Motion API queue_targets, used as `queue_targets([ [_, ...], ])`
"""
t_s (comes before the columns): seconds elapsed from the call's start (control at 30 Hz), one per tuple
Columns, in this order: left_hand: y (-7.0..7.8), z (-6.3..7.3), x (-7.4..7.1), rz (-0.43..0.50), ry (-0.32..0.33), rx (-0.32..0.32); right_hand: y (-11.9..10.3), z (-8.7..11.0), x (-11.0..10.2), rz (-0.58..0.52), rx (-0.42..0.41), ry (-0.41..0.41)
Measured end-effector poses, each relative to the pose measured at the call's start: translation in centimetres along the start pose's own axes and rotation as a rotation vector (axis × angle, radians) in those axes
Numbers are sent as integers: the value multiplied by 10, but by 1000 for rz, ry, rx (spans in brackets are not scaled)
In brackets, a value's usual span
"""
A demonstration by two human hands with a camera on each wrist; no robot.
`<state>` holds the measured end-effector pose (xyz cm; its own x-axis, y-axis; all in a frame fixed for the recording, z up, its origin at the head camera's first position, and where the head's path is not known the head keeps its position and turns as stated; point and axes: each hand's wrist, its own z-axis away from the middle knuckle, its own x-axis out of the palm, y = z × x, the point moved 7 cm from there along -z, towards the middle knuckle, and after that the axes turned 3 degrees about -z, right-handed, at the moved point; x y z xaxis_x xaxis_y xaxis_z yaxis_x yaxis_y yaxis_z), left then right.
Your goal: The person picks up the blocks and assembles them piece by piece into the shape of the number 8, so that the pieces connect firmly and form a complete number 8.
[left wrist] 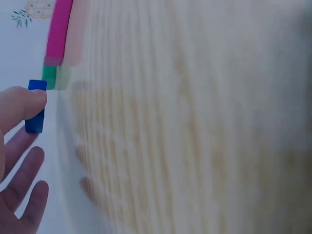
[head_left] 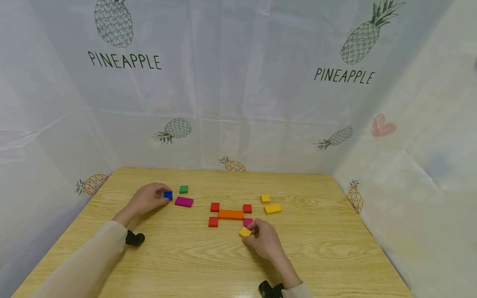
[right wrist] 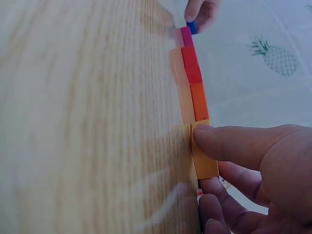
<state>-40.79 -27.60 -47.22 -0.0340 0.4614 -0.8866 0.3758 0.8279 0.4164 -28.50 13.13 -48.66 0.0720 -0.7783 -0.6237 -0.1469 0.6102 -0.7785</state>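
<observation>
On the left side of the table, my left hand [head_left: 149, 198] pinches a small blue block [left wrist: 35, 107] between thumb and finger. The block appears slightly off the tabletop. A green block [head_left: 184, 189] and a longer magenta block [head_left: 184, 202] lie just right of it. My right hand [head_left: 265, 240] pinches a small yellow block [head_left: 244, 232] at the near side of a small magenta block [head_left: 248, 222]. That block sits at one corner of a long orange block [head_left: 231, 215], whose other corners have red blocks [head_left: 215, 207]. Whether yellow touches magenta, I cannot tell.
Right of the orange block lie a small yellow block [head_left: 265, 199] and a longer yellow block [head_left: 273, 209]. A wood-grain table [head_left: 193, 265] carries everything. White pineapple-print sheets [head_left: 238, 103] hang behind and at both sides. Each wrist wears a black device [head_left: 135, 239].
</observation>
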Motion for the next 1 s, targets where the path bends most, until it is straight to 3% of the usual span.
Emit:
queue_targets([
  [0.47, 13, 29, -10, 28, 75, -64, 1, 0, 1, 10, -2, -2],
  [0.77, 39, 47, -5, 43, 87, -57, 1, -1, 1, 8, 4, -6],
  [1.0, 64, 56, 3, 105, 85, -72, 1, -1, 0, 9, 14, -4],
])
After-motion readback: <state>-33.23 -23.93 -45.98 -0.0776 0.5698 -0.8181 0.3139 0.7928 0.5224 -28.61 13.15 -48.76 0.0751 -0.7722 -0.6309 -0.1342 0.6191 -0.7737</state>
